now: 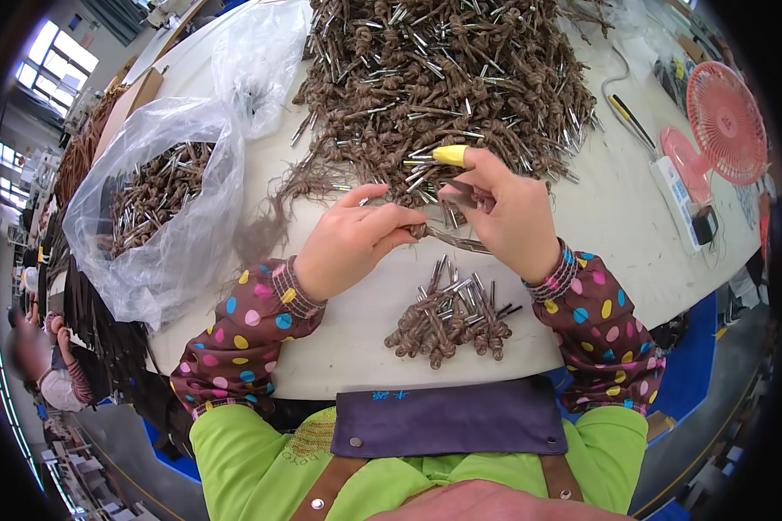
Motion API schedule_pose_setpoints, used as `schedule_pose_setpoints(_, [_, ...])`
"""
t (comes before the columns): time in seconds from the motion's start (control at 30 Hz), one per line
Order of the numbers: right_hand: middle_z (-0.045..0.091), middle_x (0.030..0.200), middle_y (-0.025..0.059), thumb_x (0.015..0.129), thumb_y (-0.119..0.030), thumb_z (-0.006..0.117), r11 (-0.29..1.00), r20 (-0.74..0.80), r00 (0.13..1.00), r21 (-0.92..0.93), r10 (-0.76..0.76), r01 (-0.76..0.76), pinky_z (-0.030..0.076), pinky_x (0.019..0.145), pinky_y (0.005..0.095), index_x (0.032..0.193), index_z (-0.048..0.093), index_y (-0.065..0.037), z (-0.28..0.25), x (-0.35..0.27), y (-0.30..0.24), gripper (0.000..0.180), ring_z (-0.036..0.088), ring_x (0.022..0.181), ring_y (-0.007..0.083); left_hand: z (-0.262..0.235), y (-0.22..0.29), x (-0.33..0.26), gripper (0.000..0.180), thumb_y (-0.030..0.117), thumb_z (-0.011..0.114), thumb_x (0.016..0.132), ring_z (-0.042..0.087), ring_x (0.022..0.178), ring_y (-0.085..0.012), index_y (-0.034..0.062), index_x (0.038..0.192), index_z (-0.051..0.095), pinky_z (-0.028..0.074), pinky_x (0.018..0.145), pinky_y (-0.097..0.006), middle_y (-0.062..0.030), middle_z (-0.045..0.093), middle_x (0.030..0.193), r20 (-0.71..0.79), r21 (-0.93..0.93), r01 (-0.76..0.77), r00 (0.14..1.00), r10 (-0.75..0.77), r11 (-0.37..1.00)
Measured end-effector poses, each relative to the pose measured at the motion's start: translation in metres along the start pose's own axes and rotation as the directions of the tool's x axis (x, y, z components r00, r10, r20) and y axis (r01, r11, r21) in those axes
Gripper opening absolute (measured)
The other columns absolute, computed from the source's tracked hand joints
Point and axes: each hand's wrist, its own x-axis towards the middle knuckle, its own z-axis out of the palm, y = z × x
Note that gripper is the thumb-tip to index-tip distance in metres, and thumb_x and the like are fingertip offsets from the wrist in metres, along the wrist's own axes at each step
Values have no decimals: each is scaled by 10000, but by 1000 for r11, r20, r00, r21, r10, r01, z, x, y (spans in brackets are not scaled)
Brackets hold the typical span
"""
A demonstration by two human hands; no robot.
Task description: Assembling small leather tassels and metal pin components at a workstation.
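Observation:
My left hand pinches a brown knotted cord between thumb and fingertips. The cord's strands run right, passing below my right hand. That hand is closed around small dark metal thread snips, whose blades point left above the cord; a yellow finger cover sits on one fingertip. Between my forearms lies a small pile of knotted cords with silvery tips. Just beyond my hands spreads a large heap of similar knotted cords, with loose brown fibres at its left.
A clear plastic bag of knotted cords stands left, with another clear bag behind it. On the right are a pink fan, a white power strip and a yellow-black tool. Another person sits far left.

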Motion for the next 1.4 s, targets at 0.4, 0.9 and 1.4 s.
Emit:
schedule_pose_setpoints(0.4, [641,858,-10,761,-129,729,893,-5,951,344,310,-290,379,532,184,1154,531,-49,-7,6,23,447,426,566,28,3,-9,-4,235,60,549,915,646,832,-144,-17,1132,498,494,762,-240,-119,658,945,310,-848,505,722,-619,164])
schedule_pose_setpoints(0.9, [605,703,1,736,-61,756,953,-101,981,241,-165,185,362,467,185,931,628,-54,13,-12,-8,234,460,522,35,3,15,6,189,123,653,847,628,752,-117,25,1008,665,489,692,-249,-67,681,860,107,-513,411,902,-419,753])
schedule_pose_setpoints(1.4, [600,805,-16,800,-122,717,569,163,911,735,379,-369,417,564,170,929,575,-24,31,-9,3,216,514,667,9,17,5,-5,205,63,550,919,651,940,-223,-55,1083,585,518,818,-292,-129,649,1012,286,-839,474,803,-522,269])
